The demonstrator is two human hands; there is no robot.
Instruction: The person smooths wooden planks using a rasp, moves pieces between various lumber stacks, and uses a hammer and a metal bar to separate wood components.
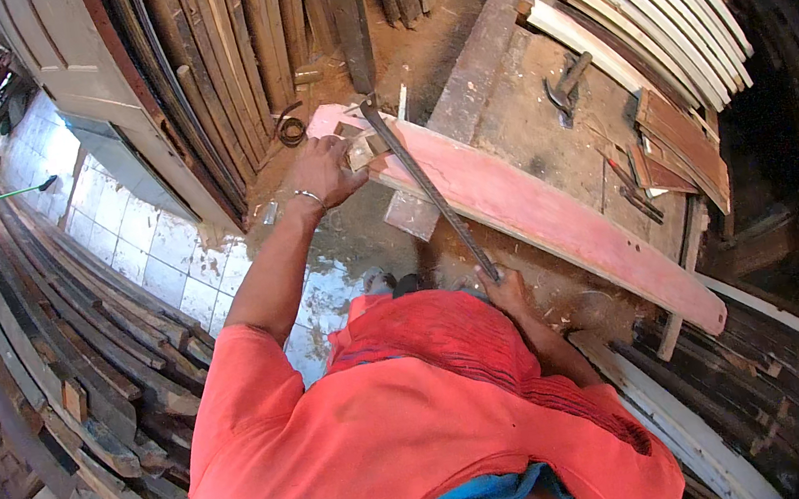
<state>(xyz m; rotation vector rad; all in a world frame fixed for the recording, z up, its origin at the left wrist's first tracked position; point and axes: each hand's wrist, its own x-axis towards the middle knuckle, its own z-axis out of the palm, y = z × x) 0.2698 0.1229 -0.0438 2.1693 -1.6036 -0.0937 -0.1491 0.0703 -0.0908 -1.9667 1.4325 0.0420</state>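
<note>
My left hand [329,173], with a bracelet at the wrist, grips a small pale wooden block [362,153] at the far end of a long pink board [557,219]. My right hand [503,286] is closed around the near end of a long, narrow, dark metal bar-like tool [426,185], which slants up past the block across the board's left part; its exact kind is hard to make out. The pink board rests across a worn wooden bench [526,97], with a short piece of board [412,215] sticking out beneath it on the near side.
A hammer [565,86], small hand tools [629,189], curved white strips [640,6] and brown offcuts [678,142] lie on the right. Stacked planks [77,332] line the left. A door [83,69] and upright boards [225,71] stand behind, beside a tiled floor [149,262].
</note>
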